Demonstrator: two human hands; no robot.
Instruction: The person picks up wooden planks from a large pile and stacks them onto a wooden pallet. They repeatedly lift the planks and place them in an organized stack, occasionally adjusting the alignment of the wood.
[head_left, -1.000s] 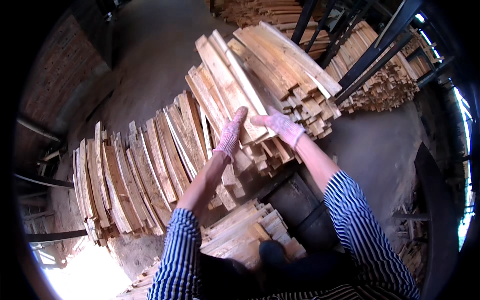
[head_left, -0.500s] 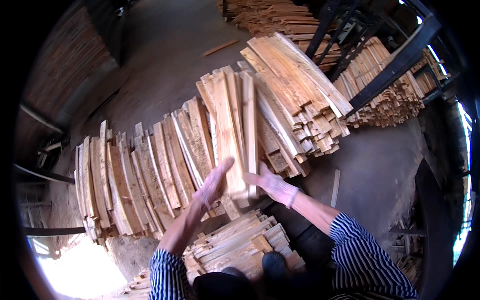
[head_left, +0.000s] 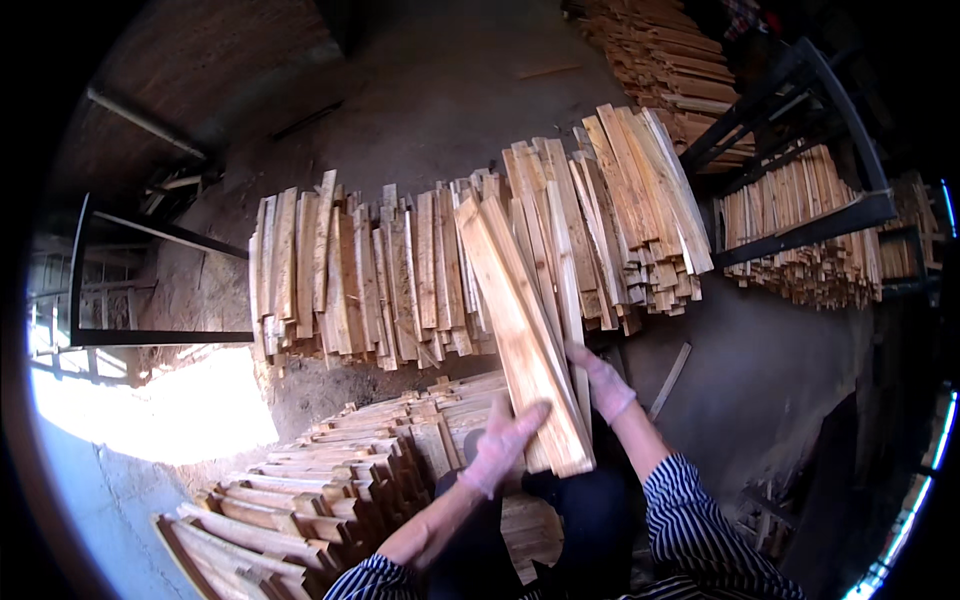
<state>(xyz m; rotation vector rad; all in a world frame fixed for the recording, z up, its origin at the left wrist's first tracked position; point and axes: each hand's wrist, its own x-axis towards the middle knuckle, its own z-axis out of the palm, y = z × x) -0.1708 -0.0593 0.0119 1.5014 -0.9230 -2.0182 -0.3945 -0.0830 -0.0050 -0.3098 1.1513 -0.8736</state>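
Note:
Several wooden planks point(head_left: 515, 335) are held together between my two hands, slanting up and away from my lap. My left hand point(head_left: 500, 447), in a thin pale glove, is closed round the near left side, its thumb lying on the top plank. On the right edge, further up, my right hand point(head_left: 603, 385), also gloved, presses against the planks; part of its fingers is hidden behind them. Beyond the far ends of the held planks lies a long row of stacked planks point(head_left: 390, 270).
Another plank stack point(head_left: 300, 490) runs along the near left, beside my legs. Black metal frames point(head_left: 810, 230) stand at right, near further wood piles point(head_left: 800, 225). A single loose strip point(head_left: 670, 380) rests on the floor at right. Bright light falls at the left.
The planks in my hands have come nearer to my body and now tilt to the left at the far end. My view has shifted, showing more of the near left stack.

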